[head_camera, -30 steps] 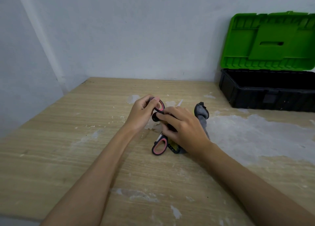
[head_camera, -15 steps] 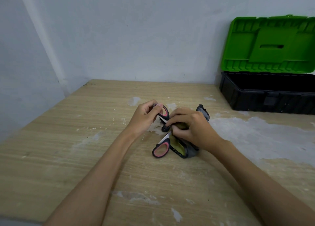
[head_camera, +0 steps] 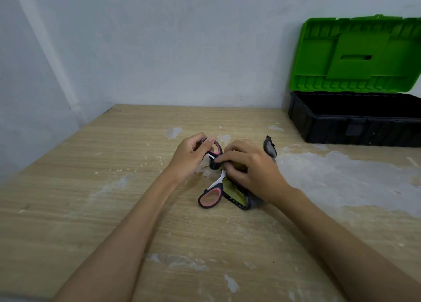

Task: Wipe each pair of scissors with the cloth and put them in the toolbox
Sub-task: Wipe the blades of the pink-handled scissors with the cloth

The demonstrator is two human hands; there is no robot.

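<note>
The left hand (head_camera: 189, 158) grips the upper pink handle loop of the scissors (head_camera: 210, 198) between thumb and curled fingers. The right hand (head_camera: 252, 172) is clenched around the cloth (head_camera: 270, 148) and presses it onto the scissors near the pivot. The scissors lie spread open at the centre of the table (head_camera: 91, 199), with the second handle loop pointing toward 7 o'clock from the pivot.

Change since one second ago: the right hand has moved from the lower handle area toward 12 o'clock, up to the pivot, and a yellow-green patch now shows below its palm. The left hand has kept its hold on the upper loop. Judgement: the wiping stroke is under way and this pair is not yet ready for storage.

The toolbox (head_camera: 355, 121) stands at 2 o'clock from the hands, well apart from them, against the wall, with its green lid (head_camera: 355, 55) raised.

Hidden or unclear:
- The blades are covered by the right hand and the cloth; their condition cannot be determined.
- Whether the yellow-green patch belongs to the cloth or to another item cannot be determined.
- The toolbox interior is dark, and its right end is cut off by the frame edge; its contents cannot be determined.
- No other pair of scissors is visible.
</note>
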